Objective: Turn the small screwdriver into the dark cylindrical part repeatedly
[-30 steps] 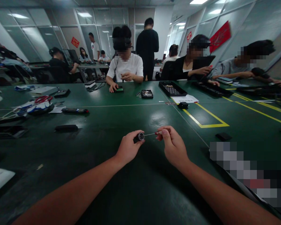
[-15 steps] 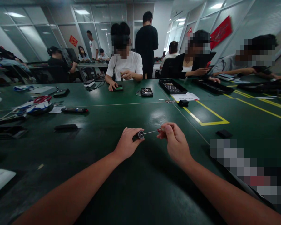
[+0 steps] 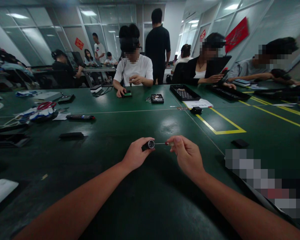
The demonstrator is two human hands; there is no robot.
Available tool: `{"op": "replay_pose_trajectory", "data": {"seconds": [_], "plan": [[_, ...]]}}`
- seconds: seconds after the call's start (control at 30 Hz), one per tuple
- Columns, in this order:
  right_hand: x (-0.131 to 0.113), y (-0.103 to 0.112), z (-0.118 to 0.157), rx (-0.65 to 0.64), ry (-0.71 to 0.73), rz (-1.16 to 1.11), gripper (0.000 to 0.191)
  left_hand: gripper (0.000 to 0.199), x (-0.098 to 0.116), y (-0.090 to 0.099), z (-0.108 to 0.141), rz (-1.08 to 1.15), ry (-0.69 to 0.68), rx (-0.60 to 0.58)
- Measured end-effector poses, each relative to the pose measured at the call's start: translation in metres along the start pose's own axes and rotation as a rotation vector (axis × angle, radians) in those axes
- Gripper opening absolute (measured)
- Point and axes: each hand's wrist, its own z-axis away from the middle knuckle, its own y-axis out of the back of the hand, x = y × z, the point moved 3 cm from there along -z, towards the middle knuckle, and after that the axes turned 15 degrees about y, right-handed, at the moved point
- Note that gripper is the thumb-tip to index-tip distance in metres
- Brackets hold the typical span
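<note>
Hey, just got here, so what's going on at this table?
A person is working with both hands above the green table. The left hand grips a short black cylinder, its round end facing the camera. The right hand holds a thin screwdriver, its shaft reaching that end; how far in is unclear. Across the table, a co-worker in a white shirt handles a small green-and-black part.

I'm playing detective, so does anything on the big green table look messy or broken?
A little messy: a jumbled blue-and-white bundle lies at the left, and a small tan scrap lies alone on the green table, as if dropped. No spill shows. The black cylinder in the left hand looks unbroken where visible.
</note>
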Motion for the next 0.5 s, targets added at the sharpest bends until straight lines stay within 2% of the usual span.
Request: {"op": "replay_pose_trajectory", "data": {"seconds": [0.17, 0.4, 0.5], "plan": [[0.0000, 0.0011, 0.0016, 0.034, 0.029, 0.022, 0.021, 0.034, -0.0001, 0.0009, -0.0007, 0.016, 0.014, 0.015], [0.0025, 0.0010, 0.0002, -0.021, -0.006, 0.085, 0.036, 0.033, 0.0008, -0.0003, 0.0003, -0.004, 0.012, -0.014], [0.0019, 0.0004, 0.0013, -0.030, 0.024, 0.079, 0.026, 0.034, 0.0008, 0.0001, 0.0002, 0.002, 0.014, -0.009]]}}
